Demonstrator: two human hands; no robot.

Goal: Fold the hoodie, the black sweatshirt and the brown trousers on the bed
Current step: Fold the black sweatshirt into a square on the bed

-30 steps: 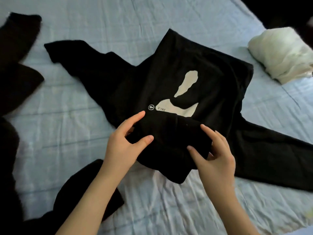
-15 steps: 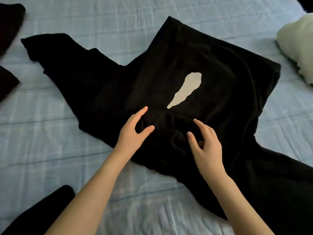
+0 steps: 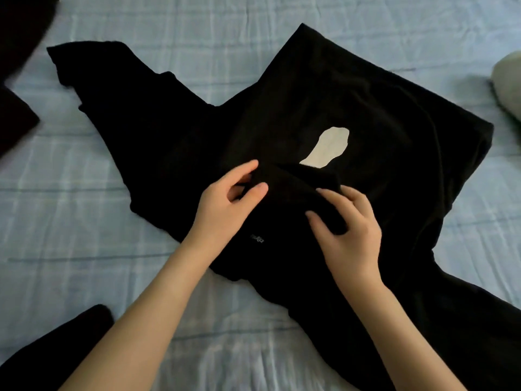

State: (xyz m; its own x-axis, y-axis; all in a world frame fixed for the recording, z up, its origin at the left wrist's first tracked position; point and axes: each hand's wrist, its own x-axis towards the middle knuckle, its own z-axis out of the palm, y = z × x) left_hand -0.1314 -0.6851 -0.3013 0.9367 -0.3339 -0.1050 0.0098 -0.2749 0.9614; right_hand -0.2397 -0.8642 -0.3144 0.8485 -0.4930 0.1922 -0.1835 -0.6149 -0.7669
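Black sweatshirt (image 3: 394,114): spread on the bed (image 3: 197,46), centre of view. One sleeve out to far left, other running off near right. Not yet a folded packet. White print (image 3: 327,149) partly covered by a flap of cloth (image 3: 304,182) turned up over the chest.

Changed vs 0.5 s ago: back then, fingers spread and laid flat on top of the flap; now curled into it. Left hand (image 3: 225,204): thumb + forefinger pinching the flap's left edge. Right hand (image 3: 349,232): flap's right end held btwn thumb & fingers. Flap bunched and raised a little btwn the two, no longer smoothed down. Small pale label (image 3: 257,239) showing on near side by left wrist; not seen half a sec ago. Vs 1 s ago: lower part of print + round logo now hidden.

Meaning, as a guess: flap not sitting right, so re-taken for an adjust or a pull. Fold on this garment at an early stage, sleeves untouched.

Round about: pale bundle (image 3: 507,86) at right edge, well apart; poss. the hoodie already done, can't confirm. Dark cloth (image 3: 17,119) at left edge, more in near-left corner; which is the brown trousers, can't tell in this light.
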